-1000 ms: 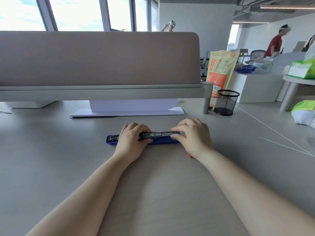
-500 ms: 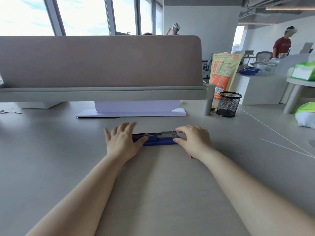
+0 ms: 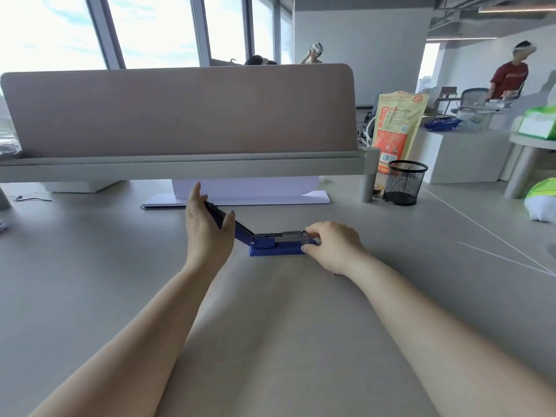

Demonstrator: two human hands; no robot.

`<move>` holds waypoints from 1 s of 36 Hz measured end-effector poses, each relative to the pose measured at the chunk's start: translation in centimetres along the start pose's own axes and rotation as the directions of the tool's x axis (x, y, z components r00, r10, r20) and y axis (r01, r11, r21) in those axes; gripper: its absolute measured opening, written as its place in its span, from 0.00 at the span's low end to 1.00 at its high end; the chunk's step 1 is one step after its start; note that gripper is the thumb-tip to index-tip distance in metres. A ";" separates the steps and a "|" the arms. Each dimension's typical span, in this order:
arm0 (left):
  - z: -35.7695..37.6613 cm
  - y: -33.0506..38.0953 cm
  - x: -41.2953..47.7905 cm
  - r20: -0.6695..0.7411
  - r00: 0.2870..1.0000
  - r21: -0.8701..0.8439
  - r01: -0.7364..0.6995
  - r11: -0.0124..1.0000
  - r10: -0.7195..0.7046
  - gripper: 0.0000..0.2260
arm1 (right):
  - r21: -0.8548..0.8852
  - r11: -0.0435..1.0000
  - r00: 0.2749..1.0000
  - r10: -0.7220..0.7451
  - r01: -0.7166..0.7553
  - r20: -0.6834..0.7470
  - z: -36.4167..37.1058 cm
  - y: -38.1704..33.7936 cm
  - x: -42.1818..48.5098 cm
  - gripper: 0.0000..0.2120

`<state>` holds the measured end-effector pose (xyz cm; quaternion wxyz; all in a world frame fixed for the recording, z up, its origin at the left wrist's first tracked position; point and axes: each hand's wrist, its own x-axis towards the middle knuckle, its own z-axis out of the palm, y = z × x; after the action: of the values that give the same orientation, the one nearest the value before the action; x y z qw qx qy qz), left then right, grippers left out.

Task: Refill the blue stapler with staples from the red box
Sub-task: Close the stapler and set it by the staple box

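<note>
The blue stapler (image 3: 272, 246) lies on the grey desk (image 3: 270, 326) with its base flat and its metal staple channel showing on top. Its blue top arm is swung up and to the left, at a slant. My left hand (image 3: 207, 233) grips that raised arm between thumb and fingers. My right hand (image 3: 334, 246) pinches the right end of the stapler's base and channel and holds it down. The red box is hidden; only a tiny red edge shows under my right wrist.
A padded desk divider (image 3: 180, 115) on a grey rail stands behind the stapler, with a white stand (image 3: 240, 197) under it. A black mesh cup (image 3: 404, 186) and an orange bag (image 3: 397, 127) are at the right. People stand in the background.
My left hand has lifted the stapler's top arm from flat on the desk up and to the left. My right hand has stayed on the stapler's right end.
</note>
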<state>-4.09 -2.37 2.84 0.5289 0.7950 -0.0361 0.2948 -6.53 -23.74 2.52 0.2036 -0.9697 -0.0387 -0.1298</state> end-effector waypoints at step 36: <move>4.6 0.7 -4.4 0.621 0.749 0.383 -0.546 0.745 0.230 0.24 | 0.202 0.978 0.999 0.034 -0.040 0.030 -2.4 6.9 -5.1 0.18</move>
<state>-5.95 -7.75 -0.07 0.1719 0.9329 -0.2694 0.1660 -11.16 -31.14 0.61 0.3033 -0.9460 -0.0363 -0.1083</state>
